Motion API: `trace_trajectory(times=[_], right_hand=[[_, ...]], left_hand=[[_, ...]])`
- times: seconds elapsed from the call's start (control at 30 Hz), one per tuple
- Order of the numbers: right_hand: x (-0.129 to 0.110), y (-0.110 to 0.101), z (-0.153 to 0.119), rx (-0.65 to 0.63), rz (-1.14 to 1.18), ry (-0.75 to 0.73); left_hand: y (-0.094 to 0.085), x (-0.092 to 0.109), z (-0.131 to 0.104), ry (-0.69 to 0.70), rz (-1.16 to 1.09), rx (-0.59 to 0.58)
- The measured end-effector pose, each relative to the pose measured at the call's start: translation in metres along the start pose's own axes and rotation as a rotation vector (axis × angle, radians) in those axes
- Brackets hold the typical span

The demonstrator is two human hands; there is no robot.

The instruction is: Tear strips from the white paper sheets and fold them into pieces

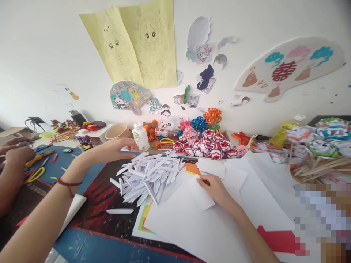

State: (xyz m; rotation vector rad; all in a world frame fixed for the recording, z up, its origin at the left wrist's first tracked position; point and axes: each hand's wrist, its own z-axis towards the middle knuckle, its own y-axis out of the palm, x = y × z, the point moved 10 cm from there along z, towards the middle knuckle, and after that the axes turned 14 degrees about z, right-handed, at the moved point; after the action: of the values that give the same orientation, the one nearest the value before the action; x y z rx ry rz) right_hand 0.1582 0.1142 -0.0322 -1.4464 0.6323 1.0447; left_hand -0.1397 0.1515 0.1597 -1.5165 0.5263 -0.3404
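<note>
My left hand point(111, 150) hovers over the left side of a pile of folded white paper strips point(156, 175), near a white bottle point(140, 137); its fingers are spread and hold nothing I can see. At the right, my right hand point(215, 188) pinches the upper edge of a small white paper piece point(202, 193), which lies over large white sheets point(175, 219). Just above these fingers is an orange piece point(192, 168). One folded strip point(120, 211) lies apart on the dark mat.
Another person's hands point(20, 155) are at the far left, near yellow scissors point(36, 174). Red-and-white paper flowers point(216, 144) line the back by the wall. Wooden sticks point(312, 168) and a red sheet point(279, 239) are at the right.
</note>
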Motion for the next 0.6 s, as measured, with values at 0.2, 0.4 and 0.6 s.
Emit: trace_trajectory(times=[0.2,0.4,0.6], right_hand=[[0.0,0.001,0.0,-0.005,0.008,-0.006],[0.0,-0.001,0.003,-0.02,0.031,0.004],[0.0,-0.001,0.007,-0.019,0.002,0.015]], left_hand=[[0.061,0.004,0.054,-0.018,0.029,-0.17],[0.117,0.015,0.138,-0.039,0.201,-0.13],[0.143,0.008,0.158,-0.067,0.272,-0.09]])
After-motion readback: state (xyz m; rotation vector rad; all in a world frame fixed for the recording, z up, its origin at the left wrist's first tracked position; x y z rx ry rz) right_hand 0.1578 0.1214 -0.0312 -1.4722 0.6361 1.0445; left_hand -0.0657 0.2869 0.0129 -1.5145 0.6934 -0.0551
